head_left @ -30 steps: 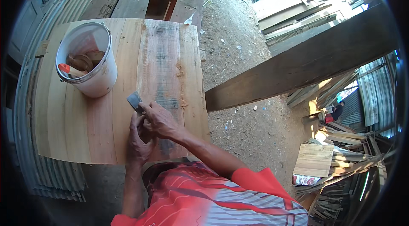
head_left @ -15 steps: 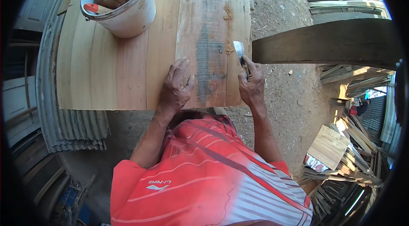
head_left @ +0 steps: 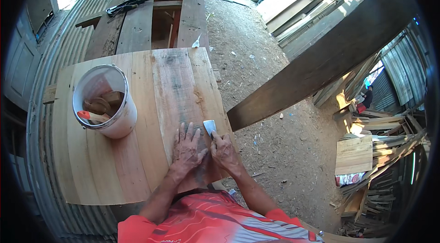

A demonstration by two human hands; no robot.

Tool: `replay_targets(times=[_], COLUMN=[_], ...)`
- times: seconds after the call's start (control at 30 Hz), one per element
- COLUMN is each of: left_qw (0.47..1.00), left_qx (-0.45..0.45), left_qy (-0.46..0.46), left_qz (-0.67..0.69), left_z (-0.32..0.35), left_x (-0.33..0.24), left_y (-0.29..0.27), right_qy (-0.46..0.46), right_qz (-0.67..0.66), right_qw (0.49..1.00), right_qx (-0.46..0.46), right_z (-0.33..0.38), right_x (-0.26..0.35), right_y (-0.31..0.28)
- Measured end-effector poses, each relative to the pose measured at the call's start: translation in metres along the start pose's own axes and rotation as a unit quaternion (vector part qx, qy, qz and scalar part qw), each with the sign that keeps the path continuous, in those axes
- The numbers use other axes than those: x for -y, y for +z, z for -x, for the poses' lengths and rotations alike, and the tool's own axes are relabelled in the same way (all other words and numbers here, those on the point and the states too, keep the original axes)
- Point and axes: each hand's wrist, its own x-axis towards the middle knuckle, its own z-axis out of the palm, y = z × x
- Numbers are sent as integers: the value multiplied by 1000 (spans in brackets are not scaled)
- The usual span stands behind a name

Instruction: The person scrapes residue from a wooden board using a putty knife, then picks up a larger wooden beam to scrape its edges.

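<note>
My right hand (head_left: pixel 225 152) is closed around a putty knife (head_left: pixel 209 126), its metal blade pointing away over the right-hand plank of a wooden panel (head_left: pixel 145 165). My left hand (head_left: pixel 187 149) lies flat on the panel just left of it, fingers spread, over the dark-stained plank. Beyond the blade, brown filler or dust (head_left: pixel 198 96) lies in a patch along the seam between two planks. On the panel's left part stands a white bucket (head_left: pixel 123 125) with brown material inside. A tool with a red-tipped handle (head_left: pixel 84 114) rests at its rim.
A thick dark beam (head_left: pixel 311 71) slants close by the panel's right edge. A small white nozzle-like piece (head_left: pixel 196 41) sits at the far edge. Behind are planks (head_left: pixel 137 30) with a black tool (head_left: pixel 128 5). Corrugated sheeting (head_left: pixel 39 151) runs left; stacked timber (head_left: pixel 382 128) lies right, near a seated person (head_left: pixel 365 100).
The view has tilted up and turned, showing more beyond the panel. My left hand has flattened and spread its fingers, closer to my right hand, which still grips the putty knife.
</note>
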Motion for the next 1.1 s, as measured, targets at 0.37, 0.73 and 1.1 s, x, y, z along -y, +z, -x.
replay_targets(times=[0.37,0.73,1.1], left_qw=[996,994,992], left_qx=[-12,-29,-45], left_qy=[93,102,120], left_qz=[7,24,-1], left_z=[-6,-1,-10], left_x=[27,24,25], left_y=[7,5,10], right_qy=[52,42,-2], right_qz=[57,54,85], right_qw=[997,998,996], right_qx=[-1,-16,-23], right_z=[16,37,-16], right_x=[36,36,24], right_y=[10,9,-24])
